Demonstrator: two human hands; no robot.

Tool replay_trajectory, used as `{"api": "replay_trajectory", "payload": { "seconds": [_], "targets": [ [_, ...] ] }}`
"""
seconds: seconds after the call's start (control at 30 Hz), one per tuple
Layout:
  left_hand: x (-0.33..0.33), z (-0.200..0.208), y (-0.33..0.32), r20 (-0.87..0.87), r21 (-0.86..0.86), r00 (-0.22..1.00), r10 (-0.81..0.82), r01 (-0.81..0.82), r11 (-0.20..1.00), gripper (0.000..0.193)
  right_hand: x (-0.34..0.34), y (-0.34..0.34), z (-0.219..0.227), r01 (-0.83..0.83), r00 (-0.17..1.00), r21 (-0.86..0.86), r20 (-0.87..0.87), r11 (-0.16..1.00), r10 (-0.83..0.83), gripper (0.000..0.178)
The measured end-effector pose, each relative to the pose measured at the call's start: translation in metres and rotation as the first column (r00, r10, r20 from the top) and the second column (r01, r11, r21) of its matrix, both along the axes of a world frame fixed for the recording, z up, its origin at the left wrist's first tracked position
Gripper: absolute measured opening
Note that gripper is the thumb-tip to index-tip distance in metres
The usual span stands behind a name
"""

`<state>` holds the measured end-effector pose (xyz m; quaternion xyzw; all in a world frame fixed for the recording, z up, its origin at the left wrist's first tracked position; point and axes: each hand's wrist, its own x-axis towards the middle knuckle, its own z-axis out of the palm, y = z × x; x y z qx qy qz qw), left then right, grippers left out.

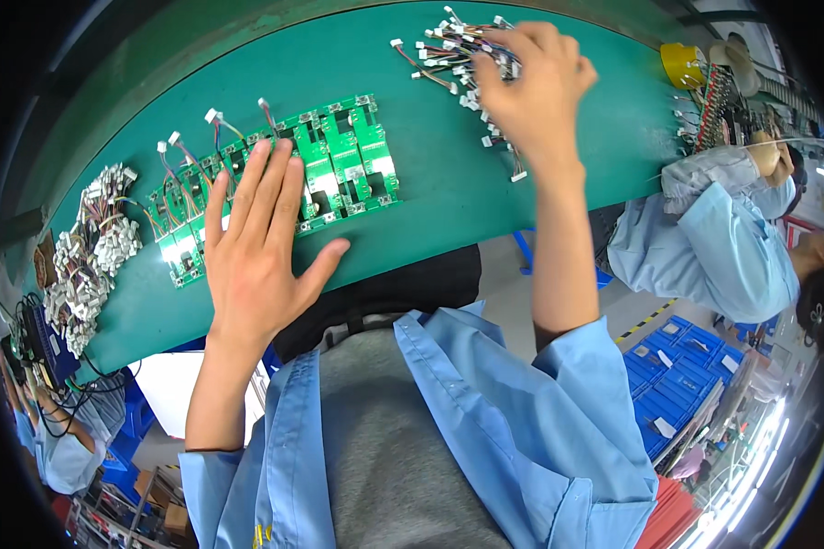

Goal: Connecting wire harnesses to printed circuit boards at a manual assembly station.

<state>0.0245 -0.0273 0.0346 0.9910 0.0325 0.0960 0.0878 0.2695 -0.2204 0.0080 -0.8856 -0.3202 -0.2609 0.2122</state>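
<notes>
My left hand [261, 242] lies flat on a panel of green circuit boards [346, 163], fingers stretched out and thumb apart. Its fingers cover the panel's middle. Thin coloured wires with white plugs [213, 116] stand up from the boards on the left half of the panel; no such wires show on the right-hand boards. Farther right, my right hand [542, 87] is over a loose pile of short wire harnesses [449, 57] with white connectors. Its thumb and index finger are bent and apart at the pile's edge, slightly blurred; the other fingertips are hidden.
Bundled wire harnesses [96, 242] are heaped at the table's left end. The green tabletop [435, 183] bends across the view. At the right are a yellow round container [683, 66] and a co-worker's blue sleeve [728, 242]. Blue bins [673, 375] stand lower right.
</notes>
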Motion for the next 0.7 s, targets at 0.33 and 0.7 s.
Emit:
{"api": "replay_trajectory", "payload": {
  "seconds": [0.33, 0.7],
  "targets": [
    [0.005, 0.003, 0.018, 0.061, -0.302, 0.998, -0.024, 0.041, 0.953, 0.058, -0.005, -0.032, 0.033, -0.050, 0.956, 0.012, -0.289, 0.999, 0.051, 0.012],
    [0.002, -0.013, 0.013, 0.143, -0.130, 0.990, -0.018, 0.037, 0.991, 0.046, -0.070, 0.043, 0.021, -0.448, 0.543, 0.426, -0.568, 0.786, 0.618, 0.008]
  ]
}}
